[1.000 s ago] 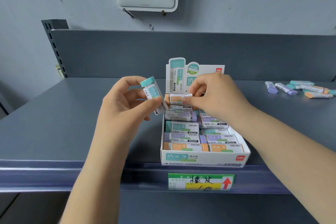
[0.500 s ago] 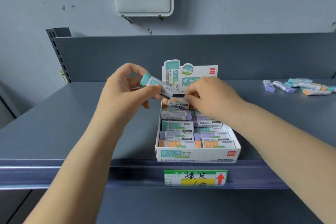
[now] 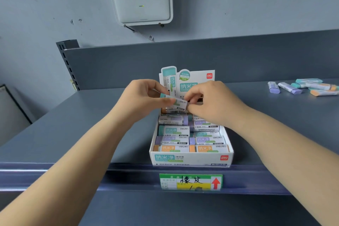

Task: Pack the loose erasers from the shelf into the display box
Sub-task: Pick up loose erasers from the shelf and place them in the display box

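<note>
Head view, and we are right over the display box (image 3: pixel 190 158), which sits at the front edge of the shelf (image 3: pixel 91 124) with its printed back flap standing up. Our left hand (image 3: pixel 145 97) pinches a teal-ended eraser (image 3: pixel 174 102) between thumb and fingers, held roughly level above the back rows of the box. Our right hand (image 3: pixel 211 104) has its fingers curled in at the eraser's other end, and it looks like fingertips are meeting it there, though we cannot tell whether it truly grips or only steadies. So the step in hand, as we read it, is seating this one piece at the rear. The front rows are already lined with orange, purple and teal pieces. What the next move calls for is lowering it flat into a gap at the back and then letting go. Off to our right, well apart from the box, a small pile of loose erasers (image 3: pixel 302 88) lies on the shelf, so more trips remain.
</note>
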`<action>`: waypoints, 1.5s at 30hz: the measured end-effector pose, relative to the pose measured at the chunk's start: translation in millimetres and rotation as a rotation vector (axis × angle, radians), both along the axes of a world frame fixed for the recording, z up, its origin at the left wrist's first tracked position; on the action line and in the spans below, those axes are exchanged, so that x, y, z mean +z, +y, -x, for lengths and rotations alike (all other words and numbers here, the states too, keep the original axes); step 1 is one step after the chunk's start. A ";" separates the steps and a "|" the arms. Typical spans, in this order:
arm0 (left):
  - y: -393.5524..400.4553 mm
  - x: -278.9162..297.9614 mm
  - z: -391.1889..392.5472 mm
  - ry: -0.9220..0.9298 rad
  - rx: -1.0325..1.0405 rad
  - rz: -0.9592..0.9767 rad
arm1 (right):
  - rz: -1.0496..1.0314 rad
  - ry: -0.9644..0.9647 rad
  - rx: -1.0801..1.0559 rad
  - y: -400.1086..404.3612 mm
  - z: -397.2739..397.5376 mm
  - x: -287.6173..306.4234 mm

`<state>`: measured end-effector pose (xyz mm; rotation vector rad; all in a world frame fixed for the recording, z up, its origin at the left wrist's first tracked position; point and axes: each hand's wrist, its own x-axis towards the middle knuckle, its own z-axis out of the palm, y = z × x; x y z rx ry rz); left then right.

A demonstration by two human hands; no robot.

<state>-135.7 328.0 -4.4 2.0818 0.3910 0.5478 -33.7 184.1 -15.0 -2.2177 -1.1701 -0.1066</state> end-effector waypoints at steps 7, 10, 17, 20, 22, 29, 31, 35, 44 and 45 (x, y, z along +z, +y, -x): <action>-5.0 -4.9 1.8 0.073 0.034 -0.323 | -0.019 0.031 0.098 -1.5 1.1 -2.6; -4.0 -4.0 3.4 0.102 0.054 -0.454 | -0.024 0.030 0.092 -0.3 2.2 -3.4; -0.4 -5.8 5.0 0.112 0.048 -0.550 | 0.028 -0.009 0.092 2.9 5.5 -4.1; 2.5 -3.2 6.3 0.079 0.057 -0.561 | -0.013 -0.019 0.077 0.5 4.9 0.2; 2.9 2.1 7.0 0.036 0.056 -0.590 | -0.059 -0.045 0.053 -4.1 3.8 6.0; -28.7 29.7 -4.9 -0.198 0.032 -0.787 | -0.205 -0.197 -0.145 -49.6 -5.7 23.5; -48.5 32.5 -13.6 -0.219 -0.010 -0.884 | -0.167 -0.257 -0.206 -70.5 -9.2 25.9; -94.7 37.0 -39.2 -0.252 -0.073 -1.032 | -0.056 -0.349 -0.323 -120.3 -21.6 29.3; -207.8 28.3 -126.4 -0.083 -0.167 -1.058 | 0.036 -0.321 -0.403 -258.3 -97.5 37.1; -219.6 24.8 -136.9 -0.062 -0.170 -1.046 | 0.044 -0.315 -0.399 -272.9 -108.2 36.8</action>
